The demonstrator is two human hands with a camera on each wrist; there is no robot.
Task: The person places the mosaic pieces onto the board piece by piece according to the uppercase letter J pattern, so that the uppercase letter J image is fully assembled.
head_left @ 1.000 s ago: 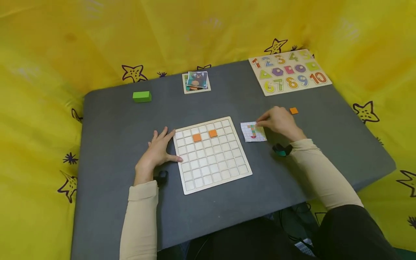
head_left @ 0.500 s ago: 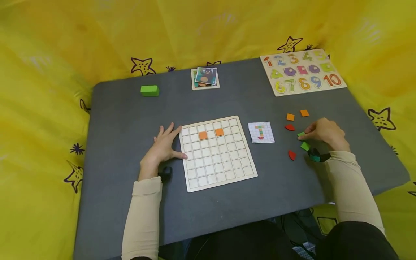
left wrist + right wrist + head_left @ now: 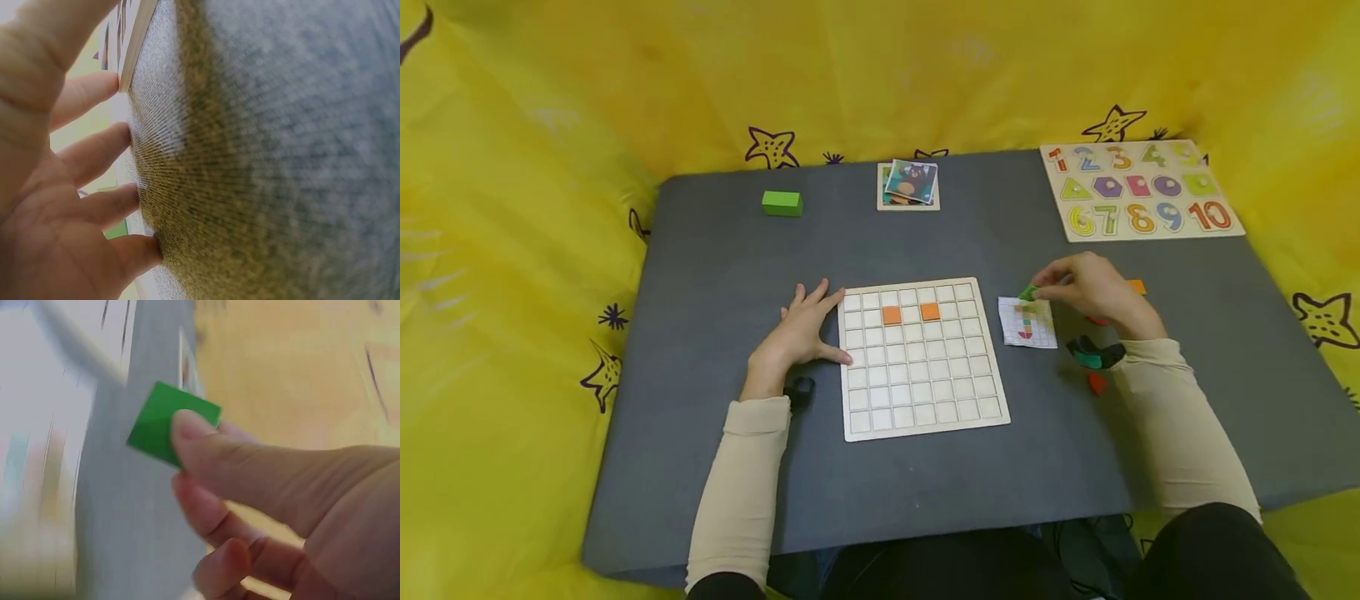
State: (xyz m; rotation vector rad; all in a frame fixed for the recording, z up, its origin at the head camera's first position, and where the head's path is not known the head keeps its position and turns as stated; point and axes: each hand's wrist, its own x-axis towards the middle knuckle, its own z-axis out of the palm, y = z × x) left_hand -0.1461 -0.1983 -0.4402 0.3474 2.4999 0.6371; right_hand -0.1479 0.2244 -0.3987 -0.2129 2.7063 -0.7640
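A square wooden grid board [image 3: 925,392] lies mid-table with two orange square tiles [image 3: 891,315] in its upper part, one column apart. My left hand [image 3: 792,335] rests at its left edge, fingers spread, thumb and index finger touching the rim. In the left wrist view the fingertips [image 3: 128,134] meet the grey tabletop. My right hand [image 3: 1093,287] pinches a green square tile [image 3: 153,422] between thumb and fingers, above the far edge of a small card [image 3: 1011,323]. A coloured T-like pattern on a grid is printed there, partly shaded.
Right of the card lie red pieces [image 3: 1097,382] and an orange tile [image 3: 1137,286], partly hidden by my right hand and wrist. A number-and-shape puzzle board [image 3: 1060,200] lies at the back right. Stacked picture cards [image 3: 912,181] and a green block [image 3: 782,203] stand farther back.
My right hand went from the card to the loose pieces on the right, took a green tile, and came back left over the card. The left hand stays at the board; the view shifts.
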